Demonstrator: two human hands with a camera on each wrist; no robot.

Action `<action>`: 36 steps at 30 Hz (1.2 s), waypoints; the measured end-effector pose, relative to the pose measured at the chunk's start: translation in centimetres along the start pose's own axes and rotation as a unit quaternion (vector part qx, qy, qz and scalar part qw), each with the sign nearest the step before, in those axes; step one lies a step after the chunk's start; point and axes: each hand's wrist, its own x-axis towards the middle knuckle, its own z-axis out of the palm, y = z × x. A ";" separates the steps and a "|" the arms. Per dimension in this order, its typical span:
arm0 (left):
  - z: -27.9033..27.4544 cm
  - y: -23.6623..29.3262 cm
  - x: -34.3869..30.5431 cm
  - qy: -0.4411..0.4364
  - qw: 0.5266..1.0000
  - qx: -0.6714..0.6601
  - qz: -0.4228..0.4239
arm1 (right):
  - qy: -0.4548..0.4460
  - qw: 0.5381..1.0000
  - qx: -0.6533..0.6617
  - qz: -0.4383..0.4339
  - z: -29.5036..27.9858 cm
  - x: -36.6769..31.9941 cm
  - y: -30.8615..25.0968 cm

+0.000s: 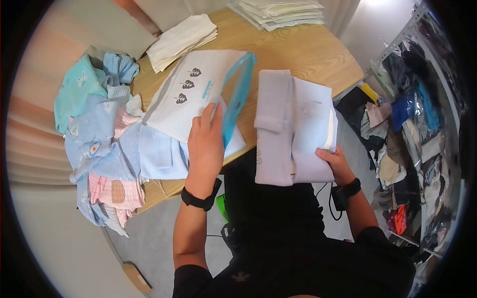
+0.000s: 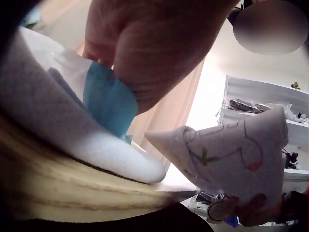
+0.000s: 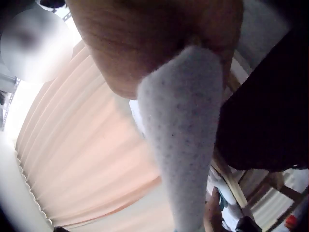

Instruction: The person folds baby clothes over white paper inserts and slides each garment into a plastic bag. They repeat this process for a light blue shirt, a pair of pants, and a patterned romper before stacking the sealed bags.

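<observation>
My left hand [image 1: 206,141] pinches the edge of a white zip bag [image 1: 174,107] near its teal top strip [image 1: 237,94]. The bag has dark leaf prints and lies tilted on the table, its teal strip raised. In the left wrist view the strip [image 2: 108,99] passes under my thumb. On the right, my right hand [image 1: 339,166] grips the lower corner of a folded pale lavender garment [image 1: 276,144], held off the table's edge. The right wrist view shows its dotted fabric [image 3: 183,121] hanging below the hand. Beneath the bag lies a folded light blue garment [image 1: 161,156].
A heap of blue, teal and pink baby clothes [image 1: 104,144] covers the table's left end. Flat white bags [image 1: 184,39] lie at the back, with a stack of clear packets [image 1: 280,12] behind on the wooden table [image 1: 318,54]. Shelves of bagged clothes [image 1: 417,129] stand at right.
</observation>
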 end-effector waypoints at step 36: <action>-4.5 5.3 -2.6 -0.082 0.989 -0.114 0.039 | 0.028 0.991 -0.055 -0.118 7.5 1.0 -3.1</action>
